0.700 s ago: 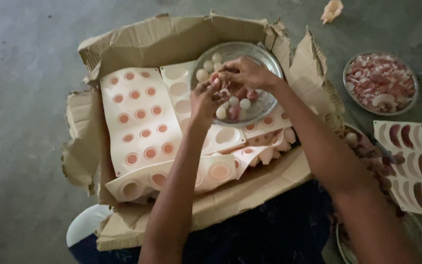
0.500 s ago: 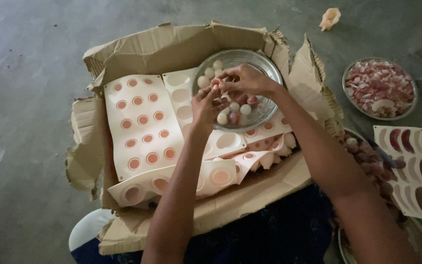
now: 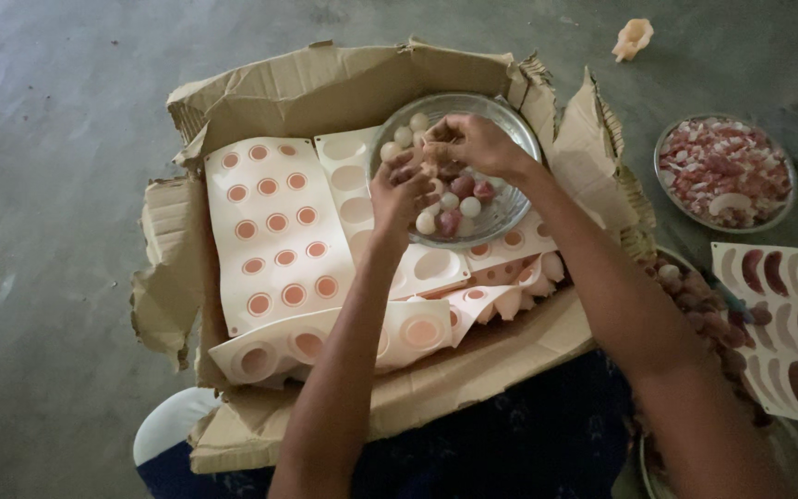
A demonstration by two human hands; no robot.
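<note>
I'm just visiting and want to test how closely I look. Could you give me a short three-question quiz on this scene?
1. True or false: both hands are over the round metal bowl of small balls.
2. Where does that bowl sit? A) on the bare floor B) on the pale moulds in the torn cardboard box C) on a chair
3. What shape are the hollows in the mould on the floor at the right?

Key:
1. True: the left hand and right hand meet above it, fingers pinching something small.
2. B: on the moulds in the cardboard box.
3. Crescents.
</note>
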